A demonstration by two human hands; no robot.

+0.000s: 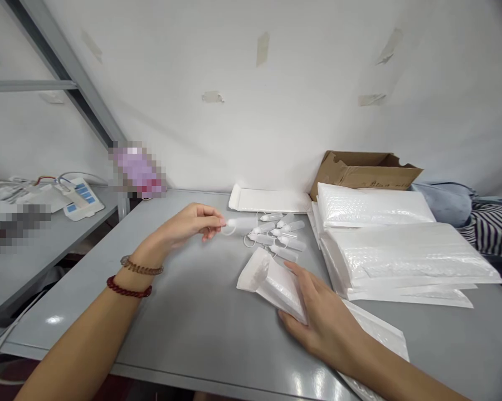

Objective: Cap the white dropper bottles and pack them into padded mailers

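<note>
My left hand (pixel 200 223) pinches the capped tip of a small clear plastic squeeze bottle (pixel 244 225) that has a ring-shaped cap strap. It is held over the grey table, left of a group of similar bottles (pixel 286 236) lying on their sides. In my right hand (pixel 317 312) is a white bubble mailer (pixel 278 281), its flap end pointing left toward the bottles. My fingers wrap over its right end. Whether anything is inside the mailer cannot be seen. Part of another bubble mailer (pixel 378 328) lies under my right forearm.
A stack of white bubble mailers (pixel 405 256) lies at the right, before an open cardboard box (pixel 368 170). One long mailer (pixel 271 200) rests by the wall. Striped fabric (pixel 495 225) is at far right. A power strip (pixel 82 199) sits on the left-hand table.
</note>
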